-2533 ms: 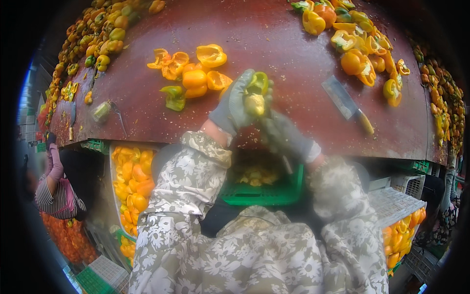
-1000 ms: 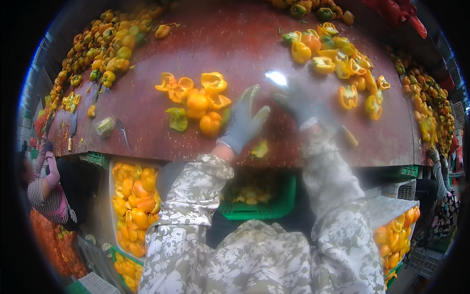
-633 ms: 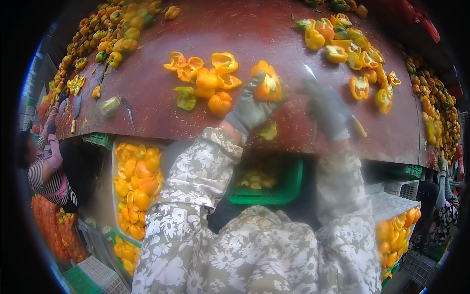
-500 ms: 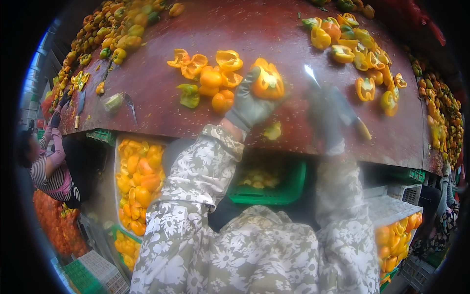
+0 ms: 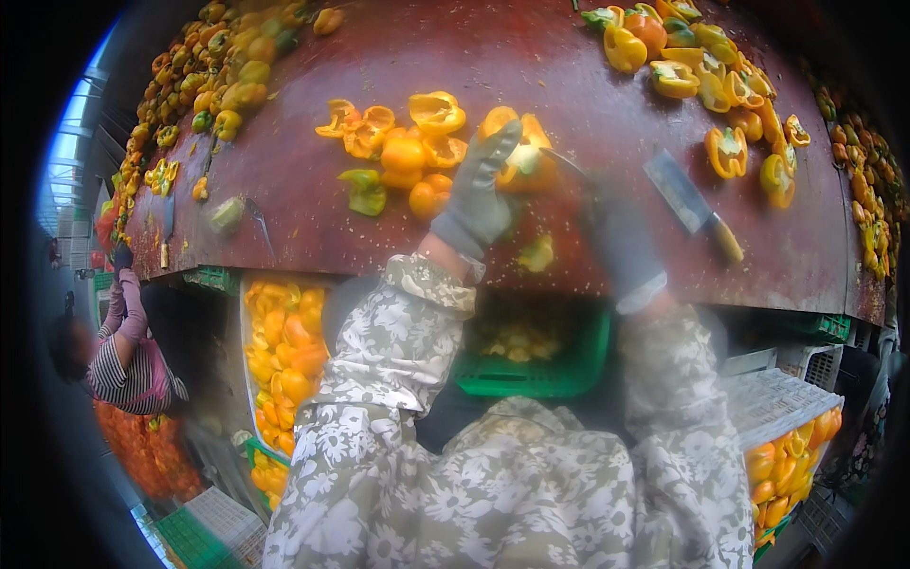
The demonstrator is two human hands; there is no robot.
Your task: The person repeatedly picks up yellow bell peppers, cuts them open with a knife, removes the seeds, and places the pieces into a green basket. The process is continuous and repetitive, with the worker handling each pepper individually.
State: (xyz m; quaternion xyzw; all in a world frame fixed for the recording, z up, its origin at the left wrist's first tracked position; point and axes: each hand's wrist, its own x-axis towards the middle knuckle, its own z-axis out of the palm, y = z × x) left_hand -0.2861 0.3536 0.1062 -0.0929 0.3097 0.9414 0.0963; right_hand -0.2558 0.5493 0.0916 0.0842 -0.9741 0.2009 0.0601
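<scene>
My left hand [image 5: 482, 194], in a grey glove, grips a halved yellow-orange bell pepper [image 5: 533, 171] above the dark red table. Its cut side with the pale core faces up and toward the right. My right hand [image 5: 616, 232], also gloved and smeared by motion, is closed round a slim metal tool [image 5: 566, 161]. The curved tip of this tool touches or nearly touches the pepper's core; its exact kind is unclear. Left of my left hand lie several orange pepper halves [image 5: 404, 156] and a green pepper piece [image 5: 364, 192]. A pale pepper core [image 5: 536, 253] rests below the held half.
A cleaver [image 5: 684, 194] lies right of my right hand. Cut peppers [image 5: 728, 152] sit at the far right, whole ones [image 5: 223, 85] at the far left. A green crate [image 5: 531, 379] with scraps is under the table edge. Another person [image 5: 128, 356] works at left.
My right hand has swung left, bringing the metal tool to the pepper half. The cleaver shows more fully now. The whole view has shifted slightly.
</scene>
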